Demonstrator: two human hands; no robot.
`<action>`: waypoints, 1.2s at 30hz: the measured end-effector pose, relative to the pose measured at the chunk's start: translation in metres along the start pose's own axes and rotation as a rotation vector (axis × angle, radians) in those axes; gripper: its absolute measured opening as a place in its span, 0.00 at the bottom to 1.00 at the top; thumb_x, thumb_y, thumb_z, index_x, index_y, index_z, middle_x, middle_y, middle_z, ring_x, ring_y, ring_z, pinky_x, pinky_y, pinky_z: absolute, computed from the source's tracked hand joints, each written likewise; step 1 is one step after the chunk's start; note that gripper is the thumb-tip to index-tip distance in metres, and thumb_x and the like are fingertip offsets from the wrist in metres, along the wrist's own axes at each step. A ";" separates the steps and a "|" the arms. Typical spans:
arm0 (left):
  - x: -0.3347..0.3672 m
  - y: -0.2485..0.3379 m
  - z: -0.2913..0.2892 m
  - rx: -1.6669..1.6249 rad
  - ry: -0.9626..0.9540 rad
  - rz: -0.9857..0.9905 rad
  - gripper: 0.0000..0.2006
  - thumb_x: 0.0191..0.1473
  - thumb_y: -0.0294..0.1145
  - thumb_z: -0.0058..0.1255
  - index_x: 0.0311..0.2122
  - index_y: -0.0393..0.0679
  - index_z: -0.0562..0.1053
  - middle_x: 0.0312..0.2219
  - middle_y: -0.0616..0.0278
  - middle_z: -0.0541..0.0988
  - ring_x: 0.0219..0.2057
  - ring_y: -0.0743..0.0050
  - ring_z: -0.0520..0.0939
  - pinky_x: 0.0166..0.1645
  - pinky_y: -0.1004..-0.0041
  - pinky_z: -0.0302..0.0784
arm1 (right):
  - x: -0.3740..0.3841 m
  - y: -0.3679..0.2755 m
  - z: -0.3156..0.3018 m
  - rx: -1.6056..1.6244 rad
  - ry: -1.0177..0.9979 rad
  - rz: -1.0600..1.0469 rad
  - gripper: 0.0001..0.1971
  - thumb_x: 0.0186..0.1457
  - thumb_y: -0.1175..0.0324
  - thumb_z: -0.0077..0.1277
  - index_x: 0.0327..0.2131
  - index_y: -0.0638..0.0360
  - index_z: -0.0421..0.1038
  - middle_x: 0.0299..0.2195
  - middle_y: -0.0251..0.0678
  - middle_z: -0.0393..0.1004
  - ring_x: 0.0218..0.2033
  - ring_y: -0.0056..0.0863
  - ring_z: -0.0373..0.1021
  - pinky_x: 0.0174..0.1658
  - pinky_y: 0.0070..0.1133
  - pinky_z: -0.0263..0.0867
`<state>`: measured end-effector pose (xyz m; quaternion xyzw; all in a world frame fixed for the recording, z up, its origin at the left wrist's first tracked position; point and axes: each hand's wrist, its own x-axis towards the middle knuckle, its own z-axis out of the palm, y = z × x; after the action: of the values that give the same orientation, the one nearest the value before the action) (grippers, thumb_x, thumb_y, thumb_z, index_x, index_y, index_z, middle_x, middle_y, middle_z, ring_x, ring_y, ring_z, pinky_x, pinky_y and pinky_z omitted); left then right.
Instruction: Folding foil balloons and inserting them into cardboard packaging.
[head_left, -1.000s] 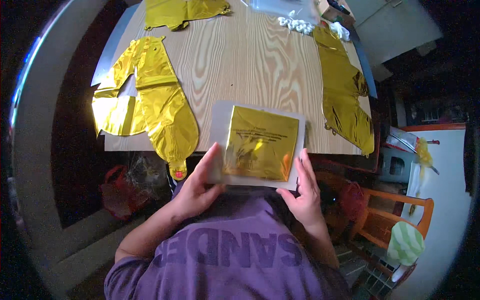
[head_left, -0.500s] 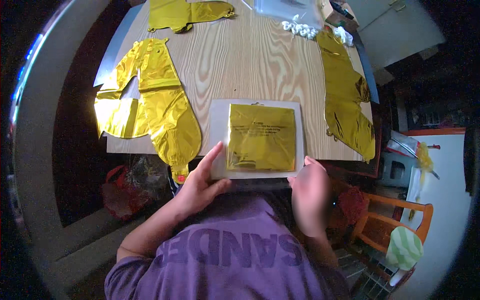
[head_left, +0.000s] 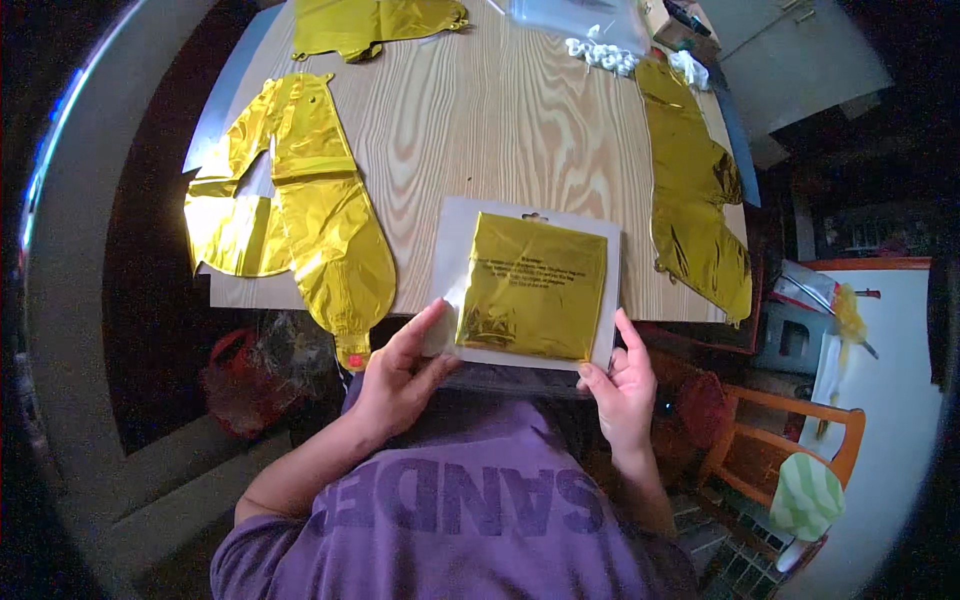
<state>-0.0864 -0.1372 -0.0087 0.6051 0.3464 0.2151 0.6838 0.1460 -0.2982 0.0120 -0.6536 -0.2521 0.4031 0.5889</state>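
Between my hands, at the table's near edge, is a flat pack with a folded gold foil balloon on a white backing card with a hanging slot at its top. Lines of small print cross the gold face. My left hand grips the pack's lower left corner, thumb and fingers on either side. At the lower right corner my right hand pinches the edge, its thumb in front. The pack is tilted, its right side lower. Left of it lies a flat gold foil balloon, its tail hanging over the edge.
More flat gold foil balloons lie at the far left and along the right side of the wooden table. Small white bundles, a clear plastic sheet and a box sit far right. A wooden chair stands right.
The pack has shifted right and tilted clockwise. My right hand, blurred before, now pinches its lower right corner, and my left hand keeps to the lower left.
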 end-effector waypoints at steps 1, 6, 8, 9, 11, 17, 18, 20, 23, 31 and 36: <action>0.000 -0.001 0.000 0.048 0.012 0.037 0.33 0.57 0.20 0.55 0.67 0.40 0.57 0.53 0.60 0.75 0.49 0.79 0.76 0.54 0.75 0.72 | 0.001 0.002 -0.002 0.007 -0.016 -0.008 0.38 0.55 0.84 0.53 0.67 0.64 0.47 0.39 0.38 0.77 0.34 0.19 0.73 0.39 0.18 0.71; 0.005 0.012 -0.002 0.277 0.040 0.086 0.32 0.58 0.23 0.56 0.66 0.41 0.58 0.47 0.59 0.79 0.44 0.81 0.78 0.49 0.75 0.75 | 0.011 0.006 -0.010 -0.265 -0.051 -0.123 0.31 0.53 0.81 0.58 0.61 0.64 0.61 0.47 0.41 0.77 0.42 0.21 0.74 0.45 0.19 0.72; 0.009 0.014 -0.003 0.291 0.053 0.080 0.32 0.58 0.25 0.56 0.66 0.42 0.59 0.44 0.56 0.80 0.41 0.78 0.80 0.46 0.74 0.76 | 0.020 0.006 -0.012 -0.400 -0.061 -0.161 0.30 0.51 0.80 0.60 0.59 0.63 0.65 0.48 0.42 0.77 0.41 0.21 0.75 0.44 0.19 0.72; 0.012 0.013 -0.004 0.277 0.050 0.054 0.32 0.58 0.25 0.56 0.66 0.42 0.59 0.42 0.54 0.81 0.40 0.75 0.81 0.45 0.73 0.77 | 0.026 0.001 -0.011 -0.433 -0.055 -0.157 0.29 0.51 0.80 0.61 0.58 0.63 0.67 0.47 0.42 0.78 0.39 0.21 0.76 0.42 0.19 0.73; 0.019 0.020 -0.005 0.353 0.049 -0.015 0.31 0.58 0.27 0.55 0.65 0.44 0.59 0.38 0.48 0.81 0.36 0.65 0.83 0.42 0.69 0.78 | 0.035 -0.016 -0.004 -0.529 -0.025 -0.102 0.27 0.50 0.78 0.62 0.55 0.60 0.71 0.40 0.43 0.80 0.31 0.23 0.78 0.35 0.21 0.73; 0.041 0.045 -0.006 0.632 0.027 0.030 0.28 0.57 0.31 0.54 0.62 0.46 0.62 0.29 0.38 0.79 0.32 0.37 0.81 0.36 0.54 0.77 | 0.058 -0.022 -0.004 -0.815 0.068 -0.340 0.17 0.49 0.73 0.63 0.45 0.60 0.76 0.32 0.45 0.80 0.28 0.34 0.78 0.33 0.26 0.73; 0.042 0.043 -0.006 0.667 0.039 0.026 0.28 0.57 0.32 0.54 0.62 0.46 0.62 0.29 0.39 0.79 0.32 0.36 0.81 0.36 0.53 0.77 | 0.062 -0.024 -0.002 -0.870 0.080 -0.384 0.16 0.49 0.72 0.64 0.43 0.61 0.77 0.31 0.45 0.79 0.28 0.36 0.78 0.33 0.27 0.73; 0.042 0.039 -0.009 0.717 0.041 0.030 0.28 0.57 0.35 0.56 0.61 0.45 0.63 0.28 0.41 0.80 0.30 0.38 0.81 0.34 0.53 0.77 | 0.059 -0.040 -0.001 -1.069 0.067 -0.414 0.16 0.47 0.69 0.65 0.42 0.58 0.77 0.35 0.41 0.78 0.34 0.41 0.75 0.38 0.31 0.71; 0.038 0.043 -0.011 0.887 0.004 -0.032 0.30 0.55 0.42 0.58 0.60 0.41 0.64 0.26 0.44 0.80 0.26 0.43 0.82 0.31 0.55 0.78 | 0.063 -0.067 0.005 -1.257 -0.009 -0.587 0.19 0.46 0.69 0.65 0.44 0.58 0.77 0.43 0.40 0.75 0.43 0.36 0.72 0.45 0.30 0.68; 0.101 0.103 0.023 1.256 0.147 0.604 0.35 0.53 0.52 0.56 0.58 0.37 0.66 0.51 0.42 0.71 0.52 0.47 0.73 0.56 0.52 0.67 | 0.145 -0.040 0.054 -1.166 -0.111 -0.747 0.35 0.57 0.61 0.53 0.64 0.63 0.53 0.65 0.57 0.50 0.66 0.56 0.49 0.67 0.47 0.42; 0.145 0.025 0.018 1.199 0.006 0.597 0.42 0.56 0.59 0.48 0.65 0.35 0.57 0.66 0.41 0.53 0.69 0.43 0.52 0.69 0.47 0.44 | 0.153 -0.013 0.051 -1.364 -0.144 -0.584 0.41 0.58 0.48 0.47 0.67 0.62 0.46 0.68 0.60 0.43 0.68 0.58 0.43 0.67 0.52 0.35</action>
<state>0.0272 -0.0415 -0.0150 0.9496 0.2254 0.1671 0.1395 0.1899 -0.1443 -0.0097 -0.7523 -0.6476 0.0264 0.1177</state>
